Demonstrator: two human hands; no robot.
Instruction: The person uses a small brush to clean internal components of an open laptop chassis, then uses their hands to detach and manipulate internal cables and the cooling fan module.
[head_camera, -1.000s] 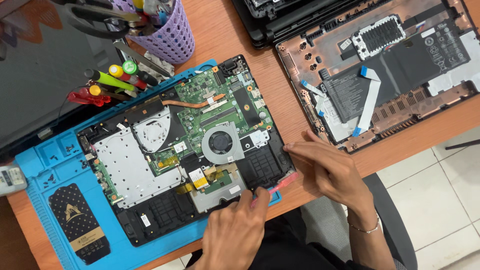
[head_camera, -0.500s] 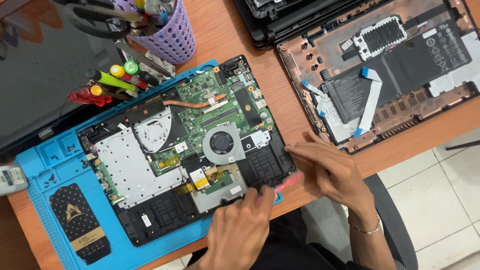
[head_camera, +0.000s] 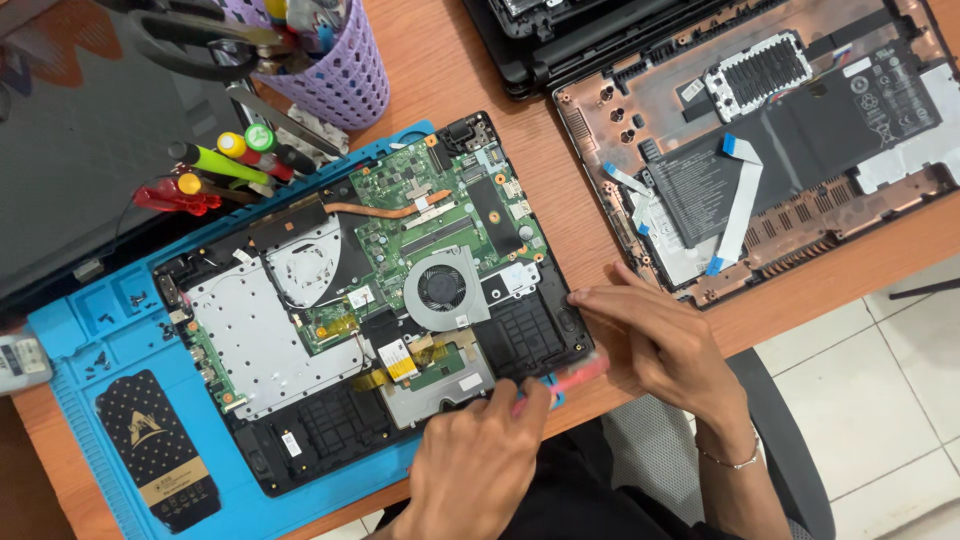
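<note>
An opened laptop base (head_camera: 380, 300) with a green circuit board and a round grey fan (head_camera: 443, 288) lies on a blue work mat (head_camera: 90, 350). My left hand (head_camera: 480, 465) rests at the laptop's near edge, its fingertips on the silver plate by the trackpad area. My right hand (head_camera: 655, 335) is at the laptop's near right corner, fingertips touching the black casing edge. A pink-red tool (head_camera: 565, 380) lies along that near edge between my two hands; my right hand appears to grip its end.
A second opened laptop chassis (head_camera: 760, 150), copper-coloured inside, sits to the right on the wooden desk. A purple mesh cup (head_camera: 335, 70) with tools and several screwdrivers (head_camera: 215, 165) stand at the back left. The desk edge runs just below my hands.
Both hands stay at the laptop's near right edge with only slight shifts; the pink-red tool stays between them.
</note>
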